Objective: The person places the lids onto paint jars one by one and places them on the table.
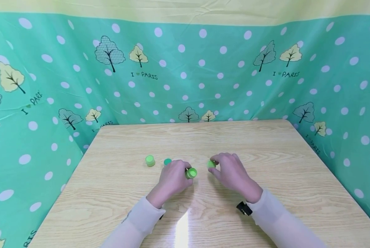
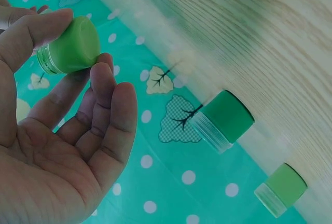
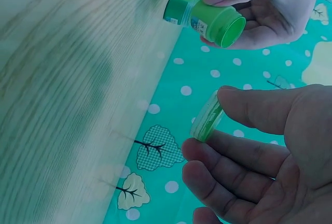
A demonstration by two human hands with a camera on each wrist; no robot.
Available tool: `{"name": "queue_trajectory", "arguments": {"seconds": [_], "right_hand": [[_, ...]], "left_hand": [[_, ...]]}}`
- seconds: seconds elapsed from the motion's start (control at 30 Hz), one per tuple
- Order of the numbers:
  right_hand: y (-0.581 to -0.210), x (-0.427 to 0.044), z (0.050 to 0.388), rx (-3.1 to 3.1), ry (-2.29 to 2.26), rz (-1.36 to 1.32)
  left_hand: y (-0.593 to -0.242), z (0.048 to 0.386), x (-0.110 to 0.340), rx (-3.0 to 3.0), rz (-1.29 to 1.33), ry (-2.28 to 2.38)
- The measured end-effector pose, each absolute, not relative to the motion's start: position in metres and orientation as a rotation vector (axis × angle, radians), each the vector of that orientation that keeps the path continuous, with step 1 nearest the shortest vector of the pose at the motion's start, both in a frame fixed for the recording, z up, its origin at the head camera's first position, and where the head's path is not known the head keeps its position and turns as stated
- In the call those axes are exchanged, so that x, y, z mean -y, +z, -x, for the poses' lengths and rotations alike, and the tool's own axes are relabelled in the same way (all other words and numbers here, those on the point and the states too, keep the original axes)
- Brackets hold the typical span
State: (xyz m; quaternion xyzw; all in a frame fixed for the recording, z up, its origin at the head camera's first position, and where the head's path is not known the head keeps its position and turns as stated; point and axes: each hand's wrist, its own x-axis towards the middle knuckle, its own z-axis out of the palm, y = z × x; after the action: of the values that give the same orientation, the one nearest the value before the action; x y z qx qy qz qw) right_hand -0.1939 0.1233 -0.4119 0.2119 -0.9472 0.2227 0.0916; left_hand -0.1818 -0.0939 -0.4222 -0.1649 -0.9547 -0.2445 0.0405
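My left hand point(image 1: 173, 176) grips a small light-green jar point(image 2: 78, 45) between thumb and fingers, just above the table. The jar's uncovered, tilted mouth faces the right hand; green shows inside its rim, and a white label point(image 3: 200, 26) is on its side. In my right hand point(image 1: 233, 171), thumb and fingertips pinch a round, clear lid point(image 3: 208, 116) with green on it, held apart from the jar. A dark green jar point(image 2: 228, 116) with a clear cap stands beyond the left hand, partly hidden by it in the head view. Farther left stands another capped light-green jar point(image 1: 150, 161).
The pale wood-grain table point(image 1: 265, 144) extends around both hands. A turquoise polka-dot curtain point(image 1: 185, 69) with tree prints hangs behind it and on both sides. A bright light reflection lies on the tabletop between the forearms.
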Motion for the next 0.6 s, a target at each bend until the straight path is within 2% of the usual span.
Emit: {"name": "queue_trajectory", "arguments": {"seconds": [0.6], "right_hand": [[-0.410,-0.119,0.182,2.792,0.734,-0.660]], "left_hand": [[-0.419,0.181,0.092,2.917,0.532,-0.714]]}}
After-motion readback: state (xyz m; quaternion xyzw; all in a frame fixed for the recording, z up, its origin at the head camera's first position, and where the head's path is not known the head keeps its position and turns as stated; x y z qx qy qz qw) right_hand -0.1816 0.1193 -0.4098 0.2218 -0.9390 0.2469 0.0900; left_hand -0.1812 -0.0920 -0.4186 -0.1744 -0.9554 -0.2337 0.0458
